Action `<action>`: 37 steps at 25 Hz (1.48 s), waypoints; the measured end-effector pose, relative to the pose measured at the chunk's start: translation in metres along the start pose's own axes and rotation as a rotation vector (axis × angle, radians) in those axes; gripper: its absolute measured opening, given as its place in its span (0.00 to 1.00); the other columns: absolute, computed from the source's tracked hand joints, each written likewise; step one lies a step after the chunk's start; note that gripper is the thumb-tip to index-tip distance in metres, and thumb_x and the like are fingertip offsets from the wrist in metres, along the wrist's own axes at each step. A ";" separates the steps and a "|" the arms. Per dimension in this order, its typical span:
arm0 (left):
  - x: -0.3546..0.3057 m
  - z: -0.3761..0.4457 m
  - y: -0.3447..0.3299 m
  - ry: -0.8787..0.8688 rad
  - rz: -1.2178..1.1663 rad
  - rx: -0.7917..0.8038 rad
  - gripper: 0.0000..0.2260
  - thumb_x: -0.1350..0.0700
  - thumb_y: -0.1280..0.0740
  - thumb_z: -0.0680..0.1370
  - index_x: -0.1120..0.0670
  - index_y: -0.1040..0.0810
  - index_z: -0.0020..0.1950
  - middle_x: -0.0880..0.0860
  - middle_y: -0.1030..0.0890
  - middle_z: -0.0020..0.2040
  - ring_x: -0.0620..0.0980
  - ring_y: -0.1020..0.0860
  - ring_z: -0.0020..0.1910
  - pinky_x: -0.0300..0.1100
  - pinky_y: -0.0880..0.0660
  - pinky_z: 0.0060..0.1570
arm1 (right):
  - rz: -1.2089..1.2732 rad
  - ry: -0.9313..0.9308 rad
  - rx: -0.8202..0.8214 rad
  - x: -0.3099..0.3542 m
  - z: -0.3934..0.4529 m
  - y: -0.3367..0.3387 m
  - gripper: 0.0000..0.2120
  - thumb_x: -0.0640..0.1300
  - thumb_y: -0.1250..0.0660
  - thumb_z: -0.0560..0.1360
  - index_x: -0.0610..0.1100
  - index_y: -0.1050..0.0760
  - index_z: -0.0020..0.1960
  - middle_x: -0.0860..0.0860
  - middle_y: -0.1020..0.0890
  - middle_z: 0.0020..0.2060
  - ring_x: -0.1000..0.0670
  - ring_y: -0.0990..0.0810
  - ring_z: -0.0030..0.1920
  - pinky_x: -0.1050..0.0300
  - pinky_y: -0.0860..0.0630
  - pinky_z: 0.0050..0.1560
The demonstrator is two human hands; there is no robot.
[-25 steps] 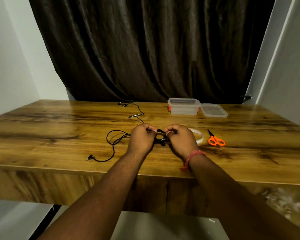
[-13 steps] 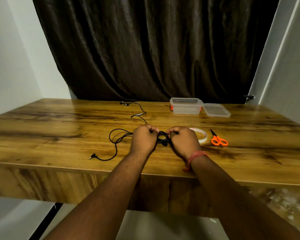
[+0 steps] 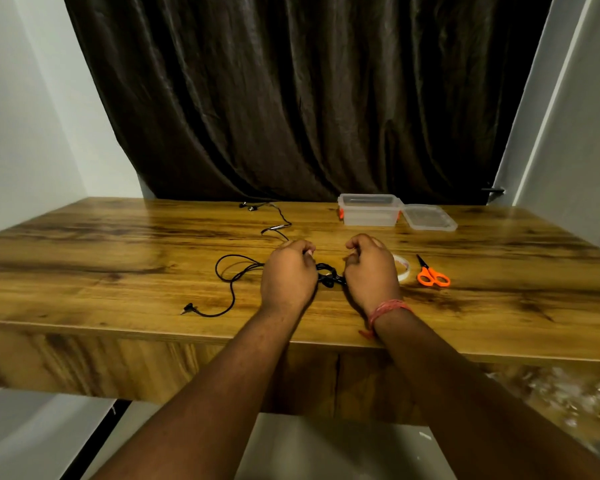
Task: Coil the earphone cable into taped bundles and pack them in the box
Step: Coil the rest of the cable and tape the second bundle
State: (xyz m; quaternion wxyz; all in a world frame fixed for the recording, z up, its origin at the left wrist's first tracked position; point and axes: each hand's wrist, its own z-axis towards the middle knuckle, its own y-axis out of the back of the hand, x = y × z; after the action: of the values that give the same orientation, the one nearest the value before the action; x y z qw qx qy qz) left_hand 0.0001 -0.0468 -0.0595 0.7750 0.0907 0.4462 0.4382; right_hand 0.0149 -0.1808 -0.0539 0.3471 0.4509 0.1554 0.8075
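On the wooden table, my two hands work a black earphone cable.

Largest to smallest: dark curtain behind; clear plastic box at the far edge with its lid touching beside it; my left hand and right hand, fingers curled, each gripping the small coil between them; loose cable trailing left to the plug; orange scissors; tape roll partly hidden behind my right hand.

There are two hands, one left hand and one right hand. There is one black cable, one box, one lid, one tape roll, and one pair of scissors.
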 end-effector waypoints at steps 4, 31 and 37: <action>-0.016 -0.013 0.016 -0.172 0.128 -0.034 0.10 0.55 0.39 0.79 0.51 0.20 0.56 0.49 0.19 0.52 0.49 0.21 0.48 0.45 0.23 0.43 | -0.067 0.133 -0.020 0.006 -0.007 0.004 0.12 0.33 0.40 0.76 0.40 0.25 0.57 0.44 0.22 0.53 0.44 0.25 0.56 0.52 0.27 0.55; 0.048 -0.040 0.093 -0.002 -0.356 0.563 0.08 0.56 0.41 0.83 0.51 0.29 0.45 0.48 0.23 0.34 0.43 0.29 0.29 0.41 0.32 0.35 | -0.115 0.596 0.498 0.031 -0.043 0.006 0.19 0.55 0.36 0.78 0.58 0.33 0.68 0.58 0.31 0.63 0.56 0.26 0.54 0.55 0.24 0.49; 0.031 -0.032 0.057 0.213 -0.944 0.576 0.08 0.57 0.39 0.82 0.56 0.23 0.46 0.54 0.26 0.31 0.52 0.30 0.31 0.50 0.32 0.39 | 0.289 0.429 0.255 0.017 -0.027 0.007 0.05 0.43 0.34 0.78 0.46 0.20 0.46 0.54 0.21 0.43 0.53 0.25 0.50 0.52 0.27 0.53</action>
State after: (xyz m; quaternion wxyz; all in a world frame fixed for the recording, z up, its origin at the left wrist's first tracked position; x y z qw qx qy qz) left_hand -0.0521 0.0028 -0.0664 0.7817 0.0444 0.6157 -0.0888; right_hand -0.0171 -0.1722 -0.0540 0.1283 0.3275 0.2598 0.8993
